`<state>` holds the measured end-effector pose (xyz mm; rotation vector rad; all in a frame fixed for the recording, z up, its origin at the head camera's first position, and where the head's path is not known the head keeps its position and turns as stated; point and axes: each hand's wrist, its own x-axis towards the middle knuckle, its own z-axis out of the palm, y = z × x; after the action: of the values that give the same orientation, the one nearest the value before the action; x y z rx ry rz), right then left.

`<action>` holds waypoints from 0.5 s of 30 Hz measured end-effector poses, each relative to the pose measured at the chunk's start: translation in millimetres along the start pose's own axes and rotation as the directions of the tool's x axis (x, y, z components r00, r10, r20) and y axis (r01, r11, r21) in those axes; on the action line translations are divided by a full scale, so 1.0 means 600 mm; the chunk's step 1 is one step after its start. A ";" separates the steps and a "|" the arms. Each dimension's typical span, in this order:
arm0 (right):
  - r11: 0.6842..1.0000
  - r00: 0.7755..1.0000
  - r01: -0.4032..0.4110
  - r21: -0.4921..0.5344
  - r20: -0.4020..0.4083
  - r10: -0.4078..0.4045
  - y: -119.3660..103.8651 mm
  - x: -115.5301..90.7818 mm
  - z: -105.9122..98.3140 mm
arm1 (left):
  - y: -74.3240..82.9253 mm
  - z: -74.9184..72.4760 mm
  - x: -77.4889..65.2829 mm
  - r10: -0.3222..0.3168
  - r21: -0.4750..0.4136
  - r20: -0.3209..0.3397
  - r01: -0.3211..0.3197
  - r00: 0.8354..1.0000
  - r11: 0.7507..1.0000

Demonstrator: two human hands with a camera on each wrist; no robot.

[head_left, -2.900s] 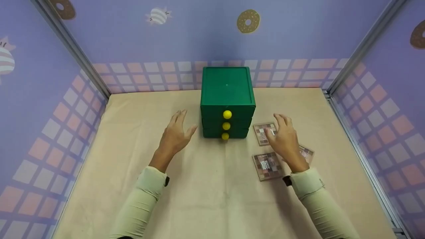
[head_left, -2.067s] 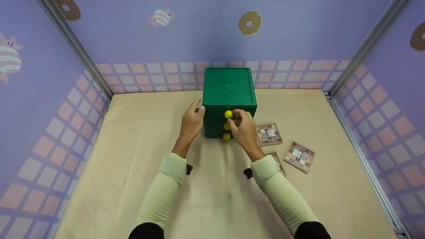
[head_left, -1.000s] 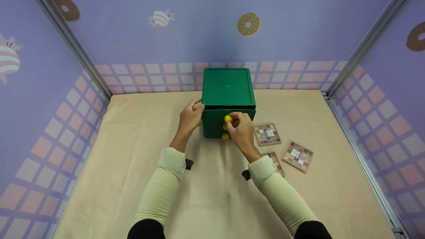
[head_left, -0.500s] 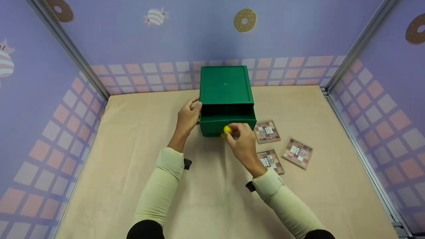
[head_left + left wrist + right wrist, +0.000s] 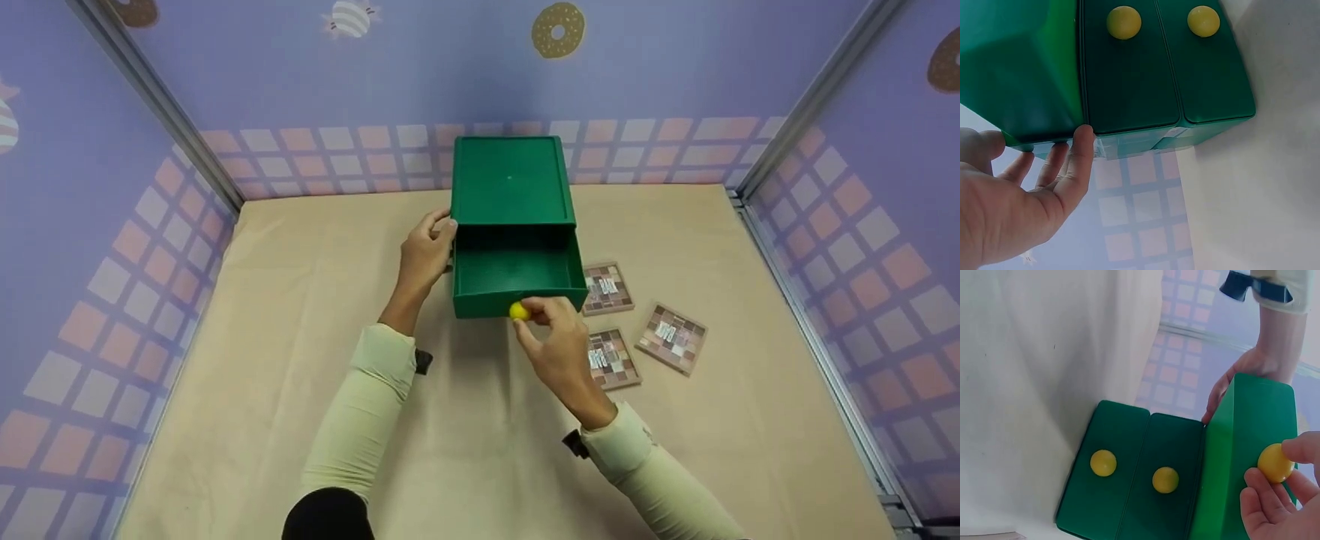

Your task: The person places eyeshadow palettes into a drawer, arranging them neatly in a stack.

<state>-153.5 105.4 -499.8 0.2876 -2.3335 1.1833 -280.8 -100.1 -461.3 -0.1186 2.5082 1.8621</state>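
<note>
A green cabinet point(image 5: 511, 180) with three stacked drawers stands against the back wall. Its top drawer point(image 5: 480, 304) is pulled well out, and the bare inside shows. With thumb and fingers my right hand point(image 5: 559, 345) pinches the round yellow knob point(image 5: 1275, 463) on that drawer's front. My left hand point(image 5: 424, 255) rests against the cabinet's left side, its fingertips point(image 5: 1081, 138) spread along the edge by the upper drawers. Below, two closed drawers carry a middle knob point(image 5: 1123, 22) and a bottom knob point(image 5: 1203, 21); the head view hides both under the open drawer.
Right of the cabinet lie three flat square palettes with checkered coloured panels: one beside the drawer point(image 5: 609, 289), one partly behind my right hand point(image 5: 615, 364), one farther right point(image 5: 672, 337). Patterned walls point(image 5: 337, 157) enclose the cloth-covered table point(image 5: 315, 247) at the back and sides.
Both hands have come in to the cabinet. My right hand has taken the top knob and drawn the drawer out toward me, while my left has stayed at the cabinet's side.
</note>
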 end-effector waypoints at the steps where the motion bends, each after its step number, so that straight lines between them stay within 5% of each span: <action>1: 1.000 1.000 0.008 -0.002 -0.005 -0.008 -0.002 -0.004 -0.001 | 0.000 0.001 0.000 0.001 0.002 -0.002 -0.001 1.000 1.000; 15: 0.994 0.994 0.108 0.001 -0.032 -0.108 0.001 -0.034 -0.016 | 0.003 0.001 -0.003 0.017 0.004 -0.013 -0.017 1.000 1.000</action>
<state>-133.3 112.6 -506.2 0.3885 -2.2594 1.1308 -279.4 -98.8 -459.6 -0.1105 2.5290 1.8692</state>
